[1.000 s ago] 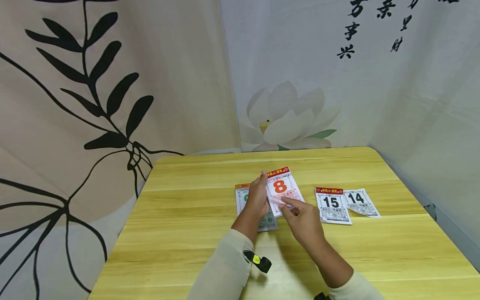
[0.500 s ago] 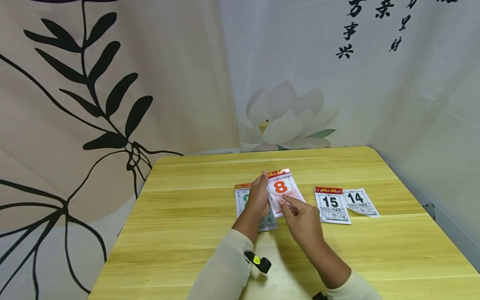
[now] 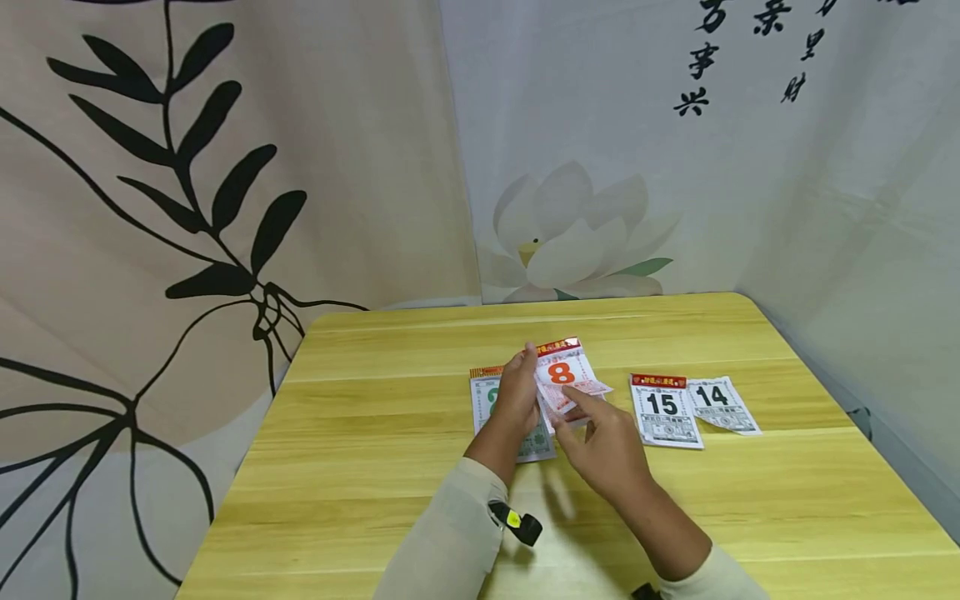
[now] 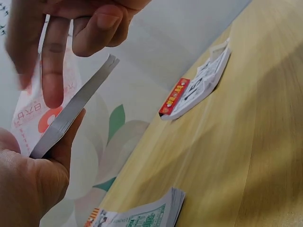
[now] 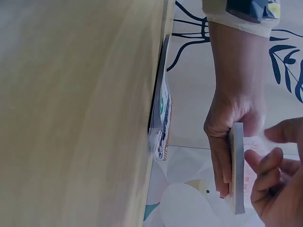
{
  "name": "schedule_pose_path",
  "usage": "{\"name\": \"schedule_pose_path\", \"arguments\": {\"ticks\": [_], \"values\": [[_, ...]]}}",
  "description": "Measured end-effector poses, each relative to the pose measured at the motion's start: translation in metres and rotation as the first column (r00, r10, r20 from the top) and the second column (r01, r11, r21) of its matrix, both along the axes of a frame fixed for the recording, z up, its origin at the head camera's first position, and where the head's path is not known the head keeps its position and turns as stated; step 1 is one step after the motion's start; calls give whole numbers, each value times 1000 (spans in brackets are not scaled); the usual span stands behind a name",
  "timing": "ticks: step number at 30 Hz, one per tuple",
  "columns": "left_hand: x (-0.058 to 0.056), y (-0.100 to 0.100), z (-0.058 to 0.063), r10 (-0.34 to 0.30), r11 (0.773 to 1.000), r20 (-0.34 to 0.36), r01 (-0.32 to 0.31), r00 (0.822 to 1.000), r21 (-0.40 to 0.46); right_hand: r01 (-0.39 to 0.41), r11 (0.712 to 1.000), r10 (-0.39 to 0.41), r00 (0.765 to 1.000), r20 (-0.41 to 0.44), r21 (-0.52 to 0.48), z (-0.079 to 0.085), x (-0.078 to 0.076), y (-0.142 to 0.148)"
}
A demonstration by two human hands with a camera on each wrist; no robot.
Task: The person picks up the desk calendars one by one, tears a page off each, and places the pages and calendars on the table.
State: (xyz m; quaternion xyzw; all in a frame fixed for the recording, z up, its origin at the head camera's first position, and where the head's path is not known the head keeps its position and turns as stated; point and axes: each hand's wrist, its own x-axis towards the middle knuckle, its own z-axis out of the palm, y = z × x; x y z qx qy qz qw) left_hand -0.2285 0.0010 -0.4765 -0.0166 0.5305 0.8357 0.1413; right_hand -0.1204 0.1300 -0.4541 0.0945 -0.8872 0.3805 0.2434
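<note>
My left hand (image 3: pixel 513 398) grips a small tear-off calendar (image 3: pixel 561 372) with a red 8 and a red header, above the table. Its thick page block (image 4: pixel 78 106) shows edge-on in the left wrist view. My right hand (image 3: pixel 613 450) is at the calendar's lower edge, index finger touching the top page, which bends up away from the block. In the right wrist view the right thumb (image 5: pixel 286 130) stands apart from the fingers. Partly hidden behind the left hand, a calendar with green print (image 3: pixel 483 398) lies on the table.
To the right lie a calendar showing 15 (image 3: pixel 666 410) and a leaf showing 14 (image 3: pixel 716 402), with an uneven lower edge. The wooden table (image 3: pixel 360 467) ends at a printed curtain (image 3: pixel 375 167) behind it.
The lower part of the red 8 page has risen from the block, its corner now sticking out to the right. My right thumb has moved slightly down and away from the index finger.
</note>
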Motion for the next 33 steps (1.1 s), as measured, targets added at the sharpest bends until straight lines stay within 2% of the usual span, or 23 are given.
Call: {"name": "schedule_pose_path", "arguments": {"ticks": [3, 9, 13, 23, 27, 33], "values": [[-1, 2, 0, 4, 1000, -3, -4, 1000, 1, 9, 1000, -8, 1000, -24, 23, -2, 0, 2], [1, 2, 0, -1, 1000, -13, 0, 1000, -20, 76, 996, -67, 985, -157, 52, -6, -6, -1], [2, 3, -1, 2, 999, -13, -2, 1000, -36, 66, 997, -59, 980, -190, 30, -6, -7, -3], [1, 1, -1, -18, 998, -18, 17, 1000, -52, 47, 999, -51, 983, -177, -27, -6, -9, -3], [2, 1, -1, -5, 999, -22, 4, 1000, -53, 38, 997, -46, 990, -133, -60, -5, -9, -4], [1, 0, -1, -9, 999, -10, 8, 1000, -43, 12, 984, -23, 998, -58, -177, -4, -10, -3]]}}
